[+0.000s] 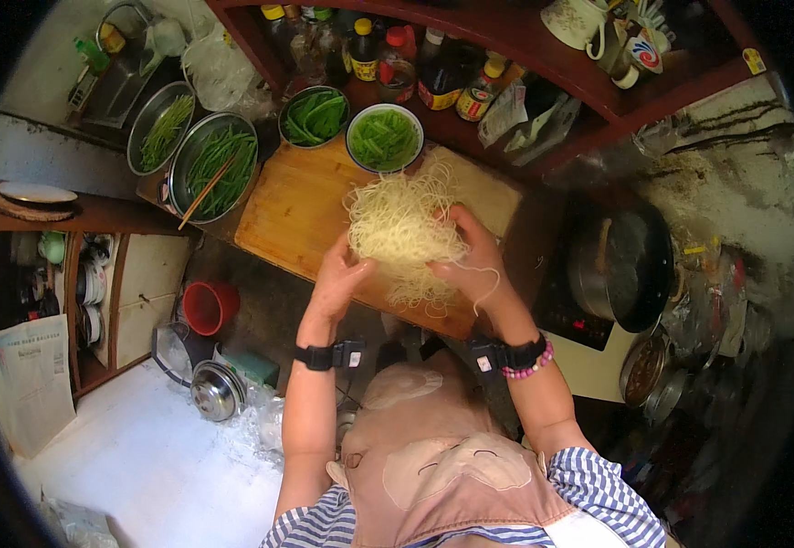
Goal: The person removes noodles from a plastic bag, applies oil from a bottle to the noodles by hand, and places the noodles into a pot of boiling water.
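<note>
A loose tangle of thin pale noodles [400, 226] is held up between both hands above a wooden cutting board [290, 198]. My left hand [342, 274] grips its lower left side, and my right hand [472, 253] grips the right side, with one strand hanging over it. Beyond the noodles stand a white bowl of cut green vegetable pieces [384, 139] and a metal bowl of green leaves [314, 118]. Chopsticks [208, 190] rest across a metal pot of green beans [222, 168]. A pale cloth or sheet [486, 192] lies at the board's right.
A shelf above holds sauce bottles [397, 65]. To the right, a deep black pan [619, 264] sits on an induction cooker [575, 318]. Another metal bowl [160, 127] with green stalks is at the upper left. A red bucket [210, 307] stands below the board's left.
</note>
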The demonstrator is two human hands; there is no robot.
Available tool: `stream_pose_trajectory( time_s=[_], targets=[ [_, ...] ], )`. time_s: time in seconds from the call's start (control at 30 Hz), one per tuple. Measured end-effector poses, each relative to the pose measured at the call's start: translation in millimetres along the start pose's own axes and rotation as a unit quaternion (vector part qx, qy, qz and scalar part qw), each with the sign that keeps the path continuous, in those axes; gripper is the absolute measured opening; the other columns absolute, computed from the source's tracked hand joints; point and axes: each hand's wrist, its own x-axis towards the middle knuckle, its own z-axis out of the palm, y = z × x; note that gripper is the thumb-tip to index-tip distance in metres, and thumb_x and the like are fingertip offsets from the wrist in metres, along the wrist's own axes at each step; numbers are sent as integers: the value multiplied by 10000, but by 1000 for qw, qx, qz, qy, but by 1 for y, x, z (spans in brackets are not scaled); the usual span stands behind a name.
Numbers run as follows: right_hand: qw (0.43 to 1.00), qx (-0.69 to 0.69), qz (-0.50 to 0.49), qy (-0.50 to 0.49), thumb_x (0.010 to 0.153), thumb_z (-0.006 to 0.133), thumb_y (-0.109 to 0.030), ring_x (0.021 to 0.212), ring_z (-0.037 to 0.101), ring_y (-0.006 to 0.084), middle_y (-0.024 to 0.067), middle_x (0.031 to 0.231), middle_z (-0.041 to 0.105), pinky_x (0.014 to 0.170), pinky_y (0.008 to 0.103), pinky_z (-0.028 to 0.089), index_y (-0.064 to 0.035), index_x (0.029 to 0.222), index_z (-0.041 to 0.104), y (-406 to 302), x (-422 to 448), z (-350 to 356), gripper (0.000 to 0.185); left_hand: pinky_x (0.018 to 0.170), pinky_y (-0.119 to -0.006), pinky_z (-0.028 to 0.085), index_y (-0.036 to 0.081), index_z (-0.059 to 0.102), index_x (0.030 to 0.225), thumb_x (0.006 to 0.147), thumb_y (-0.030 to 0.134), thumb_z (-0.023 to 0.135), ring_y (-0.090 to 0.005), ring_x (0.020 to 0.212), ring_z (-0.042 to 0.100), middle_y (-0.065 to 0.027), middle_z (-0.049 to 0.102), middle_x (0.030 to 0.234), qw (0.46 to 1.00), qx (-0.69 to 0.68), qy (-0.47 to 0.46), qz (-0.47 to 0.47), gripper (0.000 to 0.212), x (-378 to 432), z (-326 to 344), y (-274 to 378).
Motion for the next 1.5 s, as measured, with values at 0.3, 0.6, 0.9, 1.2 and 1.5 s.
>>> stream_pose_trajectory(
  time_s=[0.3,0.6,0.9,1.2,1.5],
  targets=[
    [998,-5,62,23,788,743,-71,1292,460,290,82,1337,473,1060,428,389,-141,1249,568,49,-16,-31,498,1091,-380,355,28,334,1493,812,121,720,-281,1361,399,-151,364,1513,987,113,93,-67,789,14,-43,-42],
    [982,-175,21,75,725,722,6,1155,558,321,126,1163,594,944,382,471,-66,1133,593,105,11,36,434,939,-420,473,-17,460,1300,806,92,743,-361,1188,529,-228,482,1321,866,474,112,113,579,41,-5,-101],
    [994,-68,-67,59,786,690,0,1055,584,263,96,1135,588,925,361,480,-76,1261,538,49,-16,9,504,1112,-395,338,-29,312,1467,809,68,707,-313,1345,406,-225,409,1442,941,320,86,68,774,29,-20,-49],
    [944,51,174,276,919,667,-63,983,586,144,60,1139,618,813,271,507,-76,1297,547,180,-55,-91,397,1145,-498,272,27,296,1491,730,150,810,-462,1408,255,-312,189,1536,835,519,142,117,927,22,-5,-59],
    [904,133,254,316,897,727,-283,1113,596,226,141,1231,626,908,337,484,-23,1358,516,188,-1,-89,569,1106,-484,342,17,499,1301,729,50,757,-433,1316,416,-224,442,1415,848,491,94,175,628,47,23,-41]
  ],
)
